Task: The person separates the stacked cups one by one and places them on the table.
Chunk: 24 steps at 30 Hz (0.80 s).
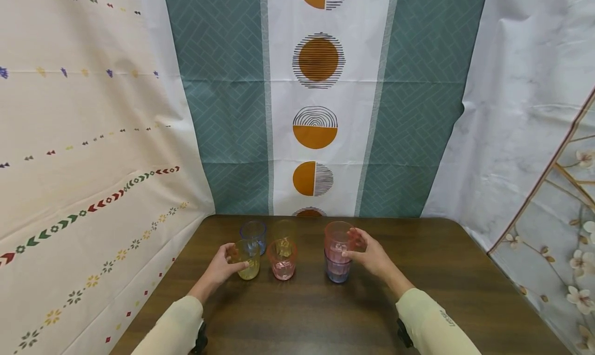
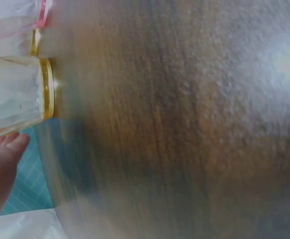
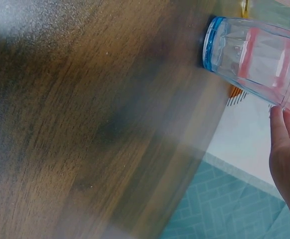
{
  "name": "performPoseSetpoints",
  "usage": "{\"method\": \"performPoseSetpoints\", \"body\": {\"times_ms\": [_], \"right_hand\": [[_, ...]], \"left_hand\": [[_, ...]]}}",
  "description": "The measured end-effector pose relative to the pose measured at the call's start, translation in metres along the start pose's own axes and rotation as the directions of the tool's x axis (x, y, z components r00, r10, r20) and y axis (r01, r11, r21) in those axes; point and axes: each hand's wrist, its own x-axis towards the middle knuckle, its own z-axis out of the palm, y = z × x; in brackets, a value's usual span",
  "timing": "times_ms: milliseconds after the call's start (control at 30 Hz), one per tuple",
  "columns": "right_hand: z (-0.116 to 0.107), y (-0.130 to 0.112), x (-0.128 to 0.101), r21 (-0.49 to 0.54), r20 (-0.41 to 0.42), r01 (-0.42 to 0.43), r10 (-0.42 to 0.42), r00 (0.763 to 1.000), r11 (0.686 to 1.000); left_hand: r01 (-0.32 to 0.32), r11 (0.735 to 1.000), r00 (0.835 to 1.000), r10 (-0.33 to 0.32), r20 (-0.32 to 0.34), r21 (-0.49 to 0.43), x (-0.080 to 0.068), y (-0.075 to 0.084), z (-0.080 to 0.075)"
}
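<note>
On the left side of the table, my left hand holds a clear yellow cup between thumb and fingers. That cup stands upright, its yellow base on the wood in the left wrist view. My right hand grips a clear pink cup, thumb at the front and fingers round the far side. The pink cup sits nested inside a blue cup, whose blue base shows in the right wrist view. Just right of the held yellow cup stands another pink cup.
Behind the front cups stand a second blue cup at left and a second yellow cup, partly covered by the pink one. The dark wooden table ends at a patterned cloth backdrop, with hanging cloths on both sides.
</note>
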Motion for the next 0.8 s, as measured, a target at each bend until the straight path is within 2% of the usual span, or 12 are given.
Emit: {"method": "performPoseSetpoints", "body": {"times_ms": [200, 433, 633, 800], "right_hand": [[-0.001, -0.002, -0.001, -0.009, 0.003, 0.017, -0.017, 1.0, 1.0], [0.0, 0.0, -0.002, 0.011, 0.011, 0.009, -0.009, 1.0, 1.0], [0.0, 0.001, -0.002, 0.016, 0.017, 0.013, -0.014, 1.0, 1.0], [0.0, 0.0, -0.003, 0.02, 0.024, 0.007, -0.008, 1.0, 1.0]], "left_hand": [[0.0, 1.0, 1.0, 0.0, 0.01, -0.007, 0.001, 0.004, 0.0], [0.015, 1.0, 1.0, -0.015, -0.022, 0.01, 0.002, 0.014, -0.005], [-0.026, 0.998, 0.996, 0.031, -0.08, 0.064, 0.005, 0.028, -0.006], [-0.077, 0.99, 0.991, 0.089, -0.101, 0.115, 0.007, 0.046, -0.001]]}}
